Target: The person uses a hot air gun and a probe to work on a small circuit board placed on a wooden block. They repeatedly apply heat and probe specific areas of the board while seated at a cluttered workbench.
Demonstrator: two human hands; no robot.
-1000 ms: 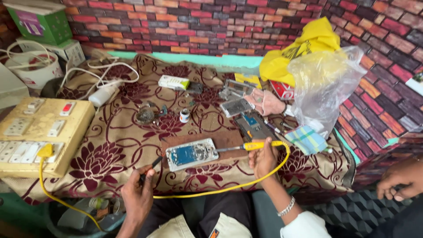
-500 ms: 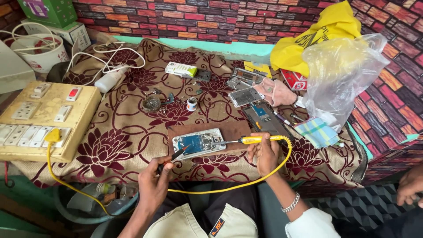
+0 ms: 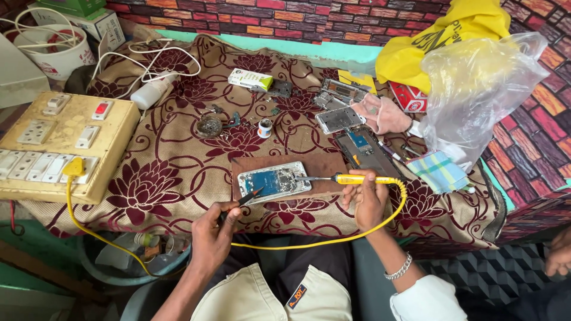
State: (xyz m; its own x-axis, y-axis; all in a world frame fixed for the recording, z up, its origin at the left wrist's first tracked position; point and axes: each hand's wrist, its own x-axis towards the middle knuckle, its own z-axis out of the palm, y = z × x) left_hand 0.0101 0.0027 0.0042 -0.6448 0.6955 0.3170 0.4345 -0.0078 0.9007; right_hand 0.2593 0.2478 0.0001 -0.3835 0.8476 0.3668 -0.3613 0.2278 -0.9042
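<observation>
A switchboard point(image 3: 56, 145) sits at the left of the cloth-covered surface point(image 3: 172, 160). The left hand point(image 3: 215, 233) has its fingers clamped on tweezers point(image 3: 247, 198), tips touching an opened phone point(image 3: 273, 181) on a brown board point(image 3: 324, 169). The right hand point(image 3: 367, 199) has its fingers closed round a yellow soldering iron point(image 3: 351, 178), tip on the phone.

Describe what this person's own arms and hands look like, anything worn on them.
Both hands are bare, with no gloves or rings that can be made out. The left hand leads to a bare forearm with no sleeve in view. The right hand has a silver chain bracelet at the wrist, and a white rolled-up sleeve covers the arm further up.
</observation>
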